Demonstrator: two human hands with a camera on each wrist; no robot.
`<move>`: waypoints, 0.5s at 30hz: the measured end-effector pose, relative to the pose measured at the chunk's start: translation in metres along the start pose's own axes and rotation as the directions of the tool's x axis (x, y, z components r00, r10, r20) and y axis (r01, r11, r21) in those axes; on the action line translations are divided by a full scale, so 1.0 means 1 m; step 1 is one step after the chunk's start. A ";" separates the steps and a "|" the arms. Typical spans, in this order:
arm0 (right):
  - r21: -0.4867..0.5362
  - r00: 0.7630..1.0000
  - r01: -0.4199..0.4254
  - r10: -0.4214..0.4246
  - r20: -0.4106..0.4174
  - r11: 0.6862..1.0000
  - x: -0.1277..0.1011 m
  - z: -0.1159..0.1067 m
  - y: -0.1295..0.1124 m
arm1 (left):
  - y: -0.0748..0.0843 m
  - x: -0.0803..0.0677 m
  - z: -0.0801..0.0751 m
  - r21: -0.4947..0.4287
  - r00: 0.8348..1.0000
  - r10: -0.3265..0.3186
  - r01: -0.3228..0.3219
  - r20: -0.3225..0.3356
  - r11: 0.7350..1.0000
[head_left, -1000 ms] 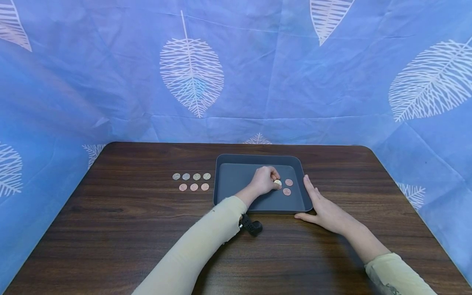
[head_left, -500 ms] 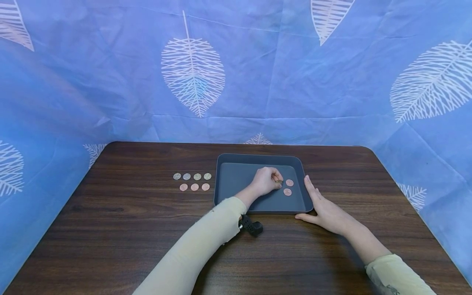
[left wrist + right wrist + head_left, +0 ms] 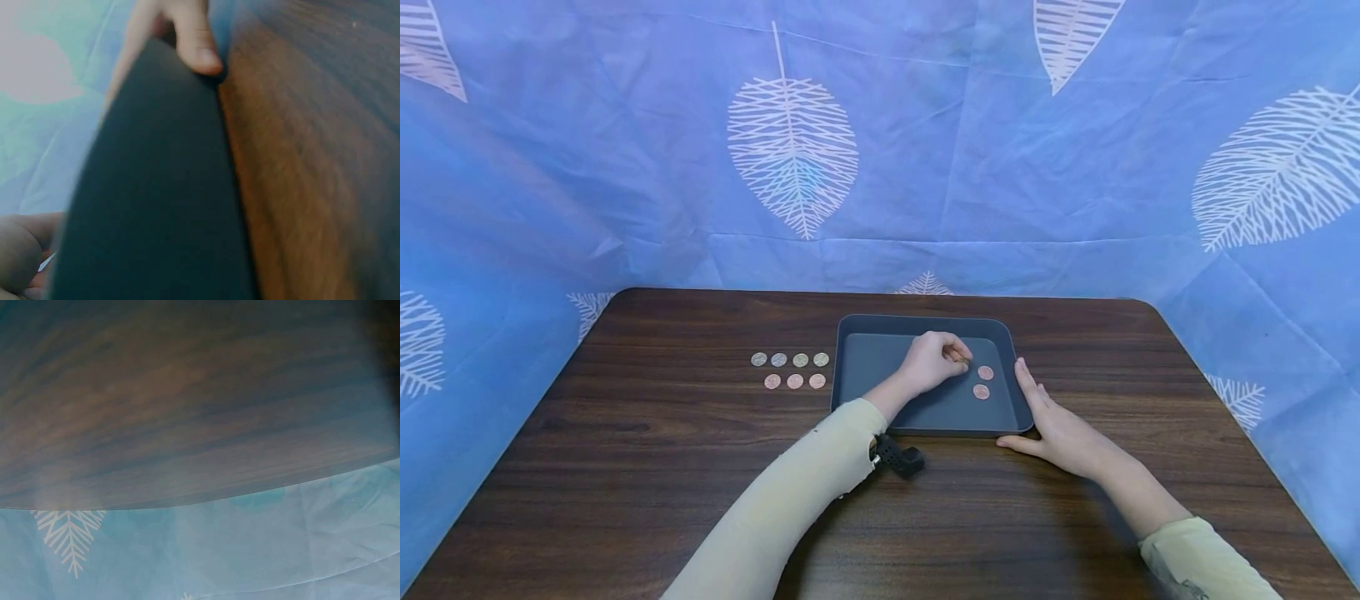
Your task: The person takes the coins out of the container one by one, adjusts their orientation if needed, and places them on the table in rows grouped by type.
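Head view: a dark tray (image 3: pixel 865 367) lies on the wooden counter (image 3: pixel 625 467), its long axis running left to right before me. My left hand (image 3: pixel 934 360) is inside the tray, fingers (image 3: pixel 957 347) curled and pinched on a small coin (image 3: pixel 962 360), held just left of two copper coins (image 3: pixel 983 382) that lie flat on the tray floor near its right wall. My right hand (image 3: pixel 1060 429) rests flat on the counter against the tray's right wall and near right corner, fingers straight and close together. Left of the tray, apart from it, seven coins (image 3: pixel 792 370) lie in two rows parallel to the tray's long axis: four silvery behind, three copper in front. A blue leaf-print cloth (image 3: pixel 880 150) stands behind the counter.

Left wrist view: blurred; it shows the tray's outer wall (image 3: pixel 162 200) close up with straight fingertips (image 3: pixel 199 44) pressed on its rim, which the head view shows only from above. The coins are not legible here.

Right wrist view: only counter grain (image 3: pixel 187 400) and cloth (image 3: pixel 262 544); no hand, tray or coin.
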State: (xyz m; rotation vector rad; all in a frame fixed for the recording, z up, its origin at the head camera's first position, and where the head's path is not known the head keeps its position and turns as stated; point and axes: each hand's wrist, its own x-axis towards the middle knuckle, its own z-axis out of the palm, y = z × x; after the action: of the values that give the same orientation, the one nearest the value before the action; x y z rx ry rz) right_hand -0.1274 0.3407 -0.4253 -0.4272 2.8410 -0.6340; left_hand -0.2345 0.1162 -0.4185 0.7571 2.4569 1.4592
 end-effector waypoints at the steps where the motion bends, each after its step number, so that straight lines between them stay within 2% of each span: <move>1: 0.002 1.000 0.000 0.000 -0.001 1.000 0.000 0.000 0.000 | 0.000 -0.001 -0.004 -0.016 1.000 -0.003 0.003 -0.006 1.000; 7: 0.007 1.000 -0.002 0.002 -0.002 1.000 0.000 0.001 0.000 | 0.000 -0.015 -0.035 -0.103 0.999 -0.005 0.001 -0.040 0.995; 11: -0.002 1.000 -0.002 0.002 0.000 1.000 0.000 0.000 -0.001 | -0.002 -0.032 -0.067 -0.114 0.996 0.003 -0.014 -0.091 0.993; 15: -0.006 1.000 0.007 -0.007 -0.002 1.000 0.001 0.000 -0.001 | -0.014 -0.053 -0.101 -0.089 0.984 -0.007 -0.009 -0.176 0.996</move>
State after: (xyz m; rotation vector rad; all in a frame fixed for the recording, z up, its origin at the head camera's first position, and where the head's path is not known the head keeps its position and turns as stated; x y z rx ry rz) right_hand -0.1277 0.3393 -0.4247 -0.4385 2.8450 -0.6269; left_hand -0.2352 0.0061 -0.3852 0.6370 2.4961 1.6913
